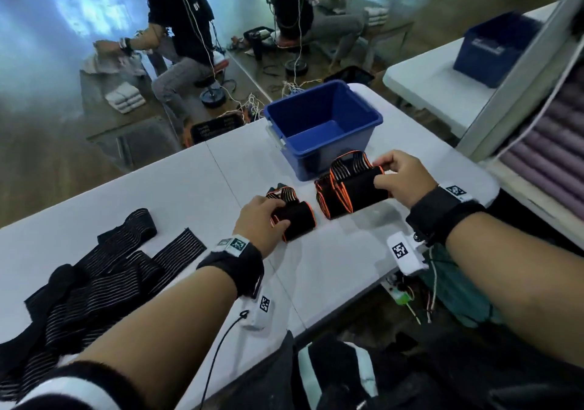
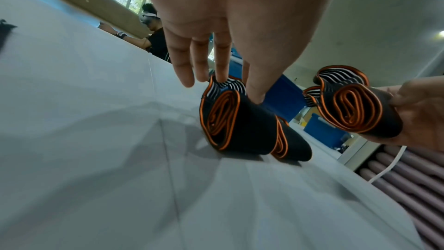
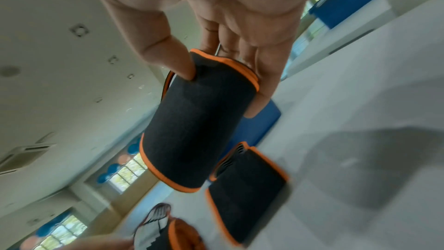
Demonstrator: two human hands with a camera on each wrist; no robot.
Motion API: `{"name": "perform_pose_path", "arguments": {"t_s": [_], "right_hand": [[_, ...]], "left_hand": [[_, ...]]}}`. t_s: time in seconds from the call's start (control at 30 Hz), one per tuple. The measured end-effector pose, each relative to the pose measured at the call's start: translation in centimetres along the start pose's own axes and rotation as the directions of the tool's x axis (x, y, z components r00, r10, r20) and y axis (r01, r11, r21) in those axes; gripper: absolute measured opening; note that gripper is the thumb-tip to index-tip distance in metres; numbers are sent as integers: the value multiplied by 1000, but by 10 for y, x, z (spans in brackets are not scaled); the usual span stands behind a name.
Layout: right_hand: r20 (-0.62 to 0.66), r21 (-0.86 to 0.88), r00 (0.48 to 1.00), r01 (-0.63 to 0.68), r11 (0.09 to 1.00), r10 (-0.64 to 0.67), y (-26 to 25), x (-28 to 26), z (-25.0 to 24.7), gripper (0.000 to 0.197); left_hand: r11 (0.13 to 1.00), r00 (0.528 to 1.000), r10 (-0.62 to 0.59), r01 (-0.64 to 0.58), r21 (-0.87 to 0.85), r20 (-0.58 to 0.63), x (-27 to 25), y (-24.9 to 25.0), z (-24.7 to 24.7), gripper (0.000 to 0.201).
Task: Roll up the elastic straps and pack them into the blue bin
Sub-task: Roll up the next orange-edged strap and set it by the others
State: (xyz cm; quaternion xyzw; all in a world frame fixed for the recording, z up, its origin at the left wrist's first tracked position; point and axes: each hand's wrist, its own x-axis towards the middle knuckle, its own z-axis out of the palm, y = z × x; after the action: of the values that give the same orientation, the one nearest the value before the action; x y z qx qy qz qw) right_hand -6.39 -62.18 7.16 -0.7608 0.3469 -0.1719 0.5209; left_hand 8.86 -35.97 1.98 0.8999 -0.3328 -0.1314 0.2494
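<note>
Three black rolled straps with orange trim lie near the blue bin (image 1: 316,158) on the white table (image 1: 158,188). My left hand (image 1: 278,217) grips the left roll (image 1: 295,223) from above as it rests on the table; in the left wrist view the left hand (image 2: 230,85) has its thumb and fingers either side of the left roll (image 2: 235,126). My right hand (image 1: 384,176) pinches a second roll (image 1: 360,185) by one end, just in front of the bin. In the right wrist view the right hand (image 3: 223,83) holds that second roll (image 3: 199,124) clear of the table. A third roll (image 1: 328,202) lies between the other two.
A heap of unrolled black straps (image 1: 94,277) covers the table's near left. Another blue bin (image 1: 493,49) sits on a second table at the back right. Purple rolled mats (image 1: 550,144) fill a shelf on the right. Two seated people (image 1: 180,30) work behind the table.
</note>
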Motion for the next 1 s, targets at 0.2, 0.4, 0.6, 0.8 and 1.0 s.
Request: {"name": "perform_pose_path", "arguments": {"t_s": [0.2, 0.4, 0.6, 0.8, 1.0], "right_hand": [[-33, -3, 995, -95, 996, 95, 46, 30, -35, 41], [25, -35, 992, -125, 992, 125, 79, 75, -37, 26], [43, -89, 991, -126, 988, 130, 92, 109, -28, 26], [170, -328, 978, -56, 943, 117, 89, 121, -28, 37], [192, -245, 968, -110, 963, 160, 87, 124, -38, 42]], "left_hand": [[993, 996, -84, 80, 87, 42, 5, 7, 20, 52], [984, 982, -178, 178, -10, -59, 3, 19, 30, 49], [966, 965, -252, 247, -77, -68, 4, 37, 40, 49], [957, 956, -285, 280, -75, -70, 2, 42, 42, 51], [941, 939, -326, 310, -136, -112, -3, 39, 43, 48]]}}
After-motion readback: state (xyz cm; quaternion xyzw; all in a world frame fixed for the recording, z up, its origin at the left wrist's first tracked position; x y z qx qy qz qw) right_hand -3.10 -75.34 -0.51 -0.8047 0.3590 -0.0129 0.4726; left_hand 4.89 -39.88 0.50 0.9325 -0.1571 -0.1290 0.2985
